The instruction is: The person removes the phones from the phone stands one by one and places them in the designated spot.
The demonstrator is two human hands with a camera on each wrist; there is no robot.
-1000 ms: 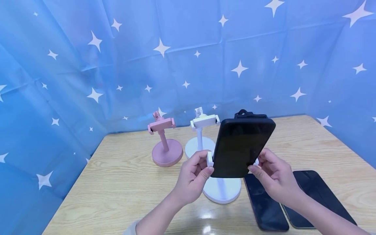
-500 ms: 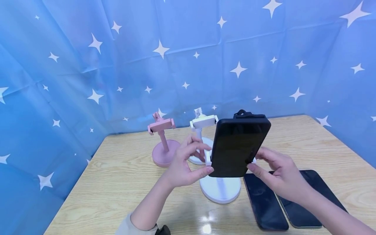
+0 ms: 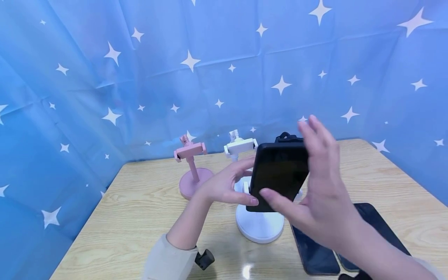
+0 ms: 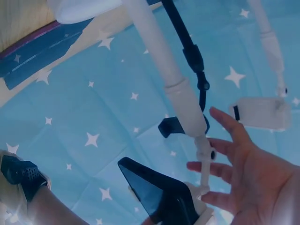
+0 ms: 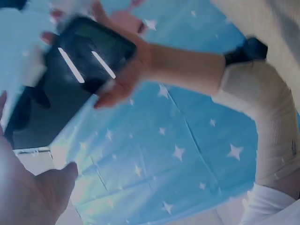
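A black phone (image 3: 278, 175) stands upright, screen toward me, in the clamp of a white phone stand (image 3: 259, 227). My left hand (image 3: 224, 186) is at the phone's lower left, its thumb touching the front edge. In the left wrist view, the left hand's fingers (image 4: 234, 140) spread loosely behind the stand's white joint (image 4: 205, 150); whether they touch it is unclear. My right hand (image 3: 325, 194) is raised before the phone's right side with straight fingers, its thumb over the screen. It looks blurred and holds nothing. The right side of the clamp is mostly hidden.
A pink phone stand (image 3: 190, 151) and another white stand (image 3: 241, 146) stand behind on the left. Part of a black stand (image 3: 288, 137) shows behind the phone. Two dark phones (image 3: 311, 245) lie at the right, partly under my right arm. A starry blue curtain (image 3: 157, 77) hangs behind.
My left fingers have loosened from the clamp's left side and spread behind it. My right hand has let go of the clamp's right side and risen in front of the phone.
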